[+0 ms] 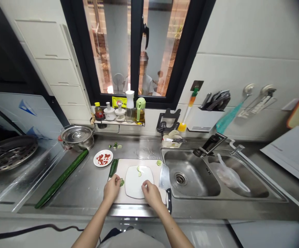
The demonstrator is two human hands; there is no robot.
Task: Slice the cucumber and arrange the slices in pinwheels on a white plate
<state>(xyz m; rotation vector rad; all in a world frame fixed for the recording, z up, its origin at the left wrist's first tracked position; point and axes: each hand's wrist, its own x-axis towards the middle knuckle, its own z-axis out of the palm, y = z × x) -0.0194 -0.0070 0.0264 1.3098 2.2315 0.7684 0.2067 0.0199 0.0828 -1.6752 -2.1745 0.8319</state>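
My left hand [111, 188] pinches a thin green cucumber slice [121, 182] at the left edge of a white square plate [135, 184]. My right hand [151, 193] rests on the plate's lower right corner, fingers curled on its rim. The plate lies on a white cutting board [125, 165] and carries a couple of cucumber slices [138, 171] near its top. A cucumber piece [113, 167] lies at the board's left edge. A cleaver [165, 182] lies on the board's right side, handle toward me.
A long whole cucumber [61, 179] lies diagonally on the steel counter at left. A small plate of red chopped bits [103, 158] sits behind the board. A lidded pot [77, 137] stands at back left, the sink [190, 175] at right, with a plastic bag in its second basin.
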